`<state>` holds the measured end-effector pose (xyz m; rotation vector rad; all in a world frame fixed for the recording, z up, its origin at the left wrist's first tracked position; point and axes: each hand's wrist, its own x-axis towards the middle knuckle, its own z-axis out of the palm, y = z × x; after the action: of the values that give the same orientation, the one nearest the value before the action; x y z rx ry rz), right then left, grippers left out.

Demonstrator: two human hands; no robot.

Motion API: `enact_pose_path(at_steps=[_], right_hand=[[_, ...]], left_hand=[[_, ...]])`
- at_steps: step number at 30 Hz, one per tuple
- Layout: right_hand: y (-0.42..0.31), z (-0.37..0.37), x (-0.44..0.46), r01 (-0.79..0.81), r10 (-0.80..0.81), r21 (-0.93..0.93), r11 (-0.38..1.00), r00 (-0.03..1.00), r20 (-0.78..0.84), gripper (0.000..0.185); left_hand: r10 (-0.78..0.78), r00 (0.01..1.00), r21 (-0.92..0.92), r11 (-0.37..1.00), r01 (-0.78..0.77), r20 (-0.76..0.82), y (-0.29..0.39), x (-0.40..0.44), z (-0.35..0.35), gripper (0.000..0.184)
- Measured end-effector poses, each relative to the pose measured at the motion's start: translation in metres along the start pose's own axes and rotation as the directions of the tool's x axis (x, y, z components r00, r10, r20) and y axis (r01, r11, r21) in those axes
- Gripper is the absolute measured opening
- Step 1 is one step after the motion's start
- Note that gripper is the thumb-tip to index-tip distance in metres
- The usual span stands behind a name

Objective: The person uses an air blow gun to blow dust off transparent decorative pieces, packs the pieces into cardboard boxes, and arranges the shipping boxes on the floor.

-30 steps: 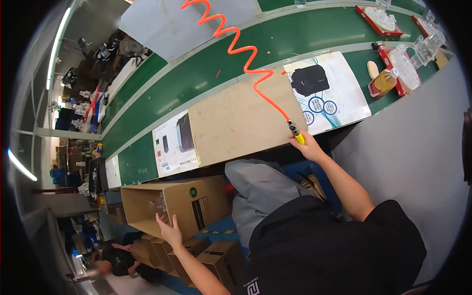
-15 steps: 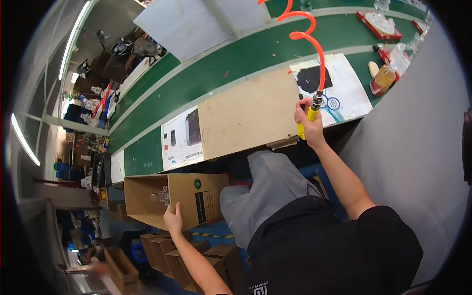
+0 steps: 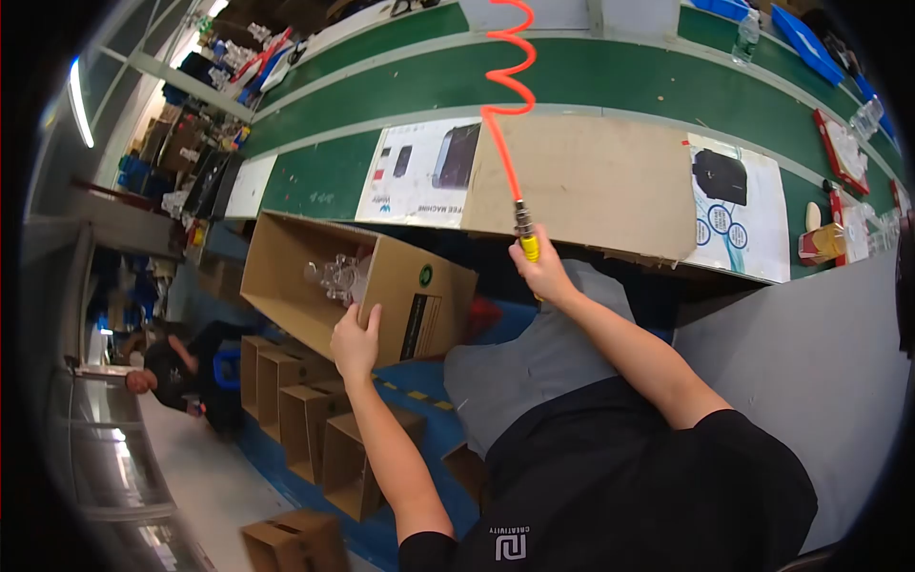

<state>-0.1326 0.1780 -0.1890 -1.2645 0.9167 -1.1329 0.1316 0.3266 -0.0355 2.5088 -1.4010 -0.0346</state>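
Note:
My right hand [image 3: 543,270] is wrapped round a yellow air blow gun [image 3: 530,246], joined by a metal coupling to an orange coiled hose [image 3: 515,84]. At the left, my left hand [image 3: 355,345] grips the near edge of an open cardboard box [image 3: 408,297]. The box lies tilted beside the bench, with its opening facing left. Inside, near my left fingers, is a clear plastic part [image 3: 335,276]; its exact kind I cannot make out. The blow gun is to the right of the box, apart from it.
A green workbench [image 3: 319,186] carries a flat cardboard sheet [image 3: 591,181] and printed carton panels [image 3: 419,172]. Several open boxes [image 3: 305,424] stand on the floor below. Another person [image 3: 181,372] is at the lower left. A grey partition [image 3: 810,362] rises at the right.
My view has turned, shifting the bench in the picture. My right hand has brought the blow gun leftward, nearer the box. The box is now more tilted, still in my left hand.

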Motion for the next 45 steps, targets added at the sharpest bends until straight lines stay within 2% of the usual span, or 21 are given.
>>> enact_pose_path(at_steps=[1, 3, 5, 7, 10, 11, 13, 17, 19, 22, 25, 28, 31, 40, 45], right_hand=[[0.010, 0.008, -0.002, -0.128, 0.134, -0.084, 0.988, 0.988, 0.073, 0.037], [0.033, 0.020, -0.011, -0.168, 0.187, -0.205, 0.964, 0.979, 0.076, 0.043], [0.065, 0.021, -0.021, -0.300, 0.324, -0.232, 0.925, 0.944, 0.070, 0.044], [0.090, 0.018, -0.015, -0.336, 0.349, -0.140, 0.931, 0.934, 0.080, 0.040], [0.036, 0.013, -0.012, -0.300, 0.304, 0.301, 0.905, 0.952, 0.035, 0.029], [0.027, 0.011, -0.009, -0.277, 0.288, 0.351, 0.895, 0.957, 0.019, 0.031], [0.008, 0.009, -0.011, -0.320, 0.308, 0.398, 0.860, 0.947, 0.096, 0.035], [-0.004, 0.024, -0.028, -0.371, 0.318, 0.192, 0.908, 0.912, 0.259, 0.042], [0.001, 0.033, -0.036, -0.375, 0.351, 0.043, 0.926, 0.897, 0.267, 0.046], [-0.001, 0.035, -0.037, -0.342, 0.268, 0.212, 0.916, 0.911, 0.313, 0.051], [-0.004, 0.038, -0.043, -0.381, 0.299, 0.210, 0.900, 0.892, 0.339, 0.057], [0.013, 0.042, -0.051, -0.429, 0.360, 0.172, 0.887, 0.874, 0.326, 0.057], [0.031, 0.042, -0.045, -0.473, 0.395, 0.125, 0.872, 0.831, 0.392, 0.054], [0.039, 0.034, -0.041, -0.457, 0.334, 0.206, 0.865, 0.832, 0.444, 0.041], [0.037, 0.028, -0.039, -0.504, 0.370, 0.243, 0.829, 0.820, 0.438, 0.040]], left_hand=[[-0.007, 1.000, 0.003, 1.000, 0.007, -0.001, 0.003, 0.000, 0.000, 0.041], [-0.028, 1.000, 0.016, 0.999, 0.028, -0.003, 0.004, -0.002, -0.002, 0.041], [-0.036, 0.999, 0.011, 0.999, 0.036, -0.010, 0.000, -0.002, 0.000, 0.041], [-0.033, 0.999, -0.017, 0.999, 0.033, -0.019, -0.004, -0.003, 0.004, 0.041], [-0.075, 0.997, -0.020, 0.997, 0.075, -0.008, -0.004, -0.002, 0.003, 0.041], [-0.072, 0.997, -0.011, 0.997, 0.072, -0.019, -0.003, -0.002, 0.002, 0.041], [-0.070, 0.997, 0.006, 0.997, 0.070, -0.038, 0.001, -0.003, 0.003, 0.040], [-0.071, 0.996, 0.003, 0.997, 0.072, -0.047, 0.002, -0.001, 0.004, 0.039], [-0.067, 0.997, 0.034, 0.997, 0.069, -0.048, 0.006, -0.001, 0.001, 0.039], [-0.083, 0.996, 0.027, 0.996, 0.084, -0.042, 0.007, -0.002, 0.000, 0.039], [-0.100, 0.994, 0.027, 0.995, 0.101, -0.048, 0.002, -0.005, 0.002, 0.039], [-0.102, 0.993, 0.033, 0.994, 0.104, -0.051, 0.002, -0.007, 0.001, 0.039], [-0.096, 0.993, 0.054, 0.994, 0.100, -0.073, 0.002, -0.008, 0.003, 0.039], [-0.107, 0.991, 0.010, 0.994, 0.108, -0.083, 0.004, -0.010, 0.002, 0.036], [-0.080, 0.991, 0.051, 0.995, 0.086, -0.110, 0.004, -0.013, 0.003, 0.038]])
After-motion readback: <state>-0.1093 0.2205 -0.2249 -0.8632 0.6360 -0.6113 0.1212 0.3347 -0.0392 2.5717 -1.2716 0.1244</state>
